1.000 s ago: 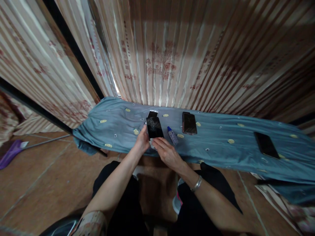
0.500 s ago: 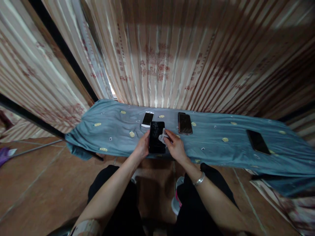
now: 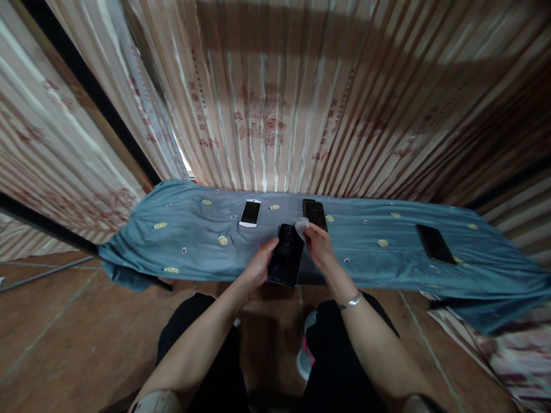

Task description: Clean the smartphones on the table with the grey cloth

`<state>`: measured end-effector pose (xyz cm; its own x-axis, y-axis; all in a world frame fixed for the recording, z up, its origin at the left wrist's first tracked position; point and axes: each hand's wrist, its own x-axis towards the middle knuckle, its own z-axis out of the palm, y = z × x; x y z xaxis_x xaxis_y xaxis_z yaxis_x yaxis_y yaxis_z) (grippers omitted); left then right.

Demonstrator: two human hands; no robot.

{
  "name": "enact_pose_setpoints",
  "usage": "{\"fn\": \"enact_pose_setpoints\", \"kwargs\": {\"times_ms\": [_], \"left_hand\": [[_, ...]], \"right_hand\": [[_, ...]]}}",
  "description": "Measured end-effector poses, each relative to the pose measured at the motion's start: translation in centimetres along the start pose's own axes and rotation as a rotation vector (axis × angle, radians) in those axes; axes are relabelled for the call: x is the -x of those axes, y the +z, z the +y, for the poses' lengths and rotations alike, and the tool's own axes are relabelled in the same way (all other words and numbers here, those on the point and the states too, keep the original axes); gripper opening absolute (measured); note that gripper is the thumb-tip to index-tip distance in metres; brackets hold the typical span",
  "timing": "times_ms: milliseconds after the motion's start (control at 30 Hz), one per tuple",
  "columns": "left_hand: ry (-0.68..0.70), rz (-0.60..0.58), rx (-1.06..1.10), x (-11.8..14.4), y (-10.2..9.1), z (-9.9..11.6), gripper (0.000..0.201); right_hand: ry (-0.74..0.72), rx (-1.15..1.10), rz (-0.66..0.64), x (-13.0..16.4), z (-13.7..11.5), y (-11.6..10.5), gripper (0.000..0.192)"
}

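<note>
My left hand (image 3: pixel 260 265) grips a black phone (image 3: pixel 286 258) by its left edge, its dark, smudged face turned up and tilted toward me. Between the fingertips of my right hand (image 3: pixel 319 244) is a crumpled whitish wipe (image 3: pixel 302 226), held at the phone's top right corner; whether it touches the phone I cannot tell. Just behind my right hand lie dark phones (image 3: pixel 315 213), one partly over another and partly hidden by my fingers. A white phone (image 3: pixel 250 213) with a dark screen rests on the cloth beyond my left hand.
A blue-green patterned cloth (image 3: pixel 206 255) covers the long, narrow surface before me. Another black phone (image 3: pixel 435 245) lies on it at the right. Striped curtains (image 3: pixel 262 69) hang close behind. Dark metal bars (image 3: pixel 92 92) cross the left side. My knees are beneath the near edge.
The phone in my left hand has moved right and nearer to me, and is tilted more. My right hand has carried the wipe from mid-screen to the top right corner. The view has shifted slightly.
</note>
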<state>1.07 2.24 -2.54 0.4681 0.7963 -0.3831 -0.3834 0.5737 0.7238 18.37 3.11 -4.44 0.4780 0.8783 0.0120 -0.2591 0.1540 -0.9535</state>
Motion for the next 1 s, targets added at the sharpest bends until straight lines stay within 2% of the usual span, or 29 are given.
{"fn": "enact_pose_setpoints", "kwargs": {"times_ms": [133, 333, 467, 633, 800, 1000], "left_hand": [[-0.033, -0.030, 0.044, -0.4, 1.0, -0.2, 0.029], [-0.044, 0.070, 0.153, -2.4, 2.5, -0.6, 0.031], [-0.012, 0.051, 0.227, -4.5, 3.5, -1.0, 0.033], [0.016, 0.060, 0.239, -6.4, 4.6, -1.8, 0.030], [0.027, 0.033, 0.220, -7.2, 5.6, -2.5, 0.026], [-0.013, 0.016, 0.208, -7.9, 7.6, -2.5, 0.032]], "right_hand": [[0.107, -0.074, 0.038, -0.5, -1.4, -2.3, 0.022], [0.223, 0.100, -0.042, 0.6, -1.8, -5.8, 0.023], [0.339, 0.163, -0.113, 2.5, -1.3, -6.8, 0.026], [0.483, 0.075, -0.150, 4.6, -0.9, -7.1, 0.045], [0.516, -0.031, -0.136, 5.1, -1.0, -7.6, 0.046], [0.432, -0.104, -0.100, 4.5, -1.7, -8.3, 0.044]]}}
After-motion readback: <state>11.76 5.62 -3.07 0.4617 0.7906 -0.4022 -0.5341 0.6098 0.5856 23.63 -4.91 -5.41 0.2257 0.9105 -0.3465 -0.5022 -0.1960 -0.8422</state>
